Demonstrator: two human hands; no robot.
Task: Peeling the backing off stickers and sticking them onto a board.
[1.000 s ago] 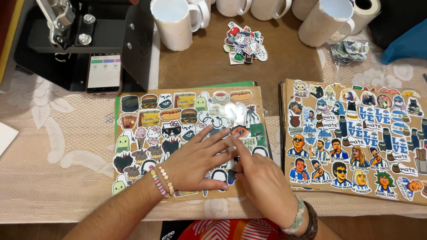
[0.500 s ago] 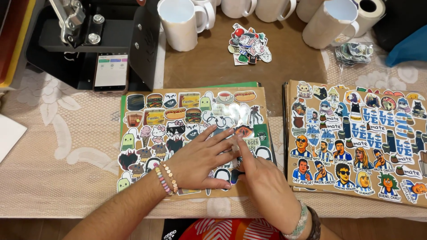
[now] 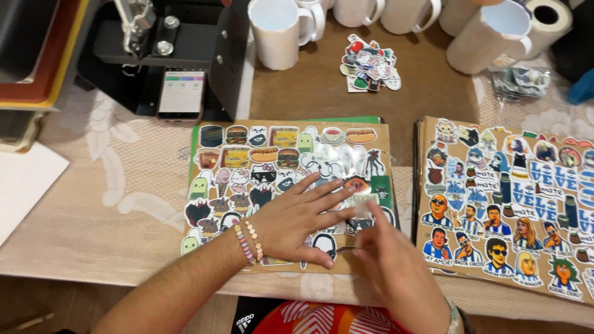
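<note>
A person leans over a table, both bare hands on a brown cardboard sheet covered with stickers (image 3: 247, 179). The left hand (image 3: 297, 219) lies flat and palm down on the sheet's lower middle, fingers spread apart and holding nothing, with beaded bracelets (image 3: 249, 241) on the wrist. The right hand (image 3: 390, 263) sits just beside it, at the sheet's lower right; its fingertips meet a glossy, see-through film (image 3: 346, 185) that lies over some of the stickers, but it cannot be told whether they pinch the film or only press on it.

The sheet lies on a pale lace tablecloth (image 3: 111, 204), with a green sheet (image 3: 346, 120) peeking out behind its top edge. To the right, a little apart, lies a second cardboard sheet (image 3: 495, 204), filled with cartoon people and blue and white stickers.

Farther back on the bare wood, a small loose pile of cut stickers (image 3: 369, 63) lies in the open. A clear bag (image 3: 520, 80) at the far right holds more stickers. A row of white mugs (image 3: 278, 31) stands along the back; the nearest, seen from above, looks empty. A roll of tape (image 3: 552, 15) rests in the far right corner. At the back left stands a black press machine (image 3: 185, 43) with a phone (image 3: 181, 93) leaning at its base.
</note>
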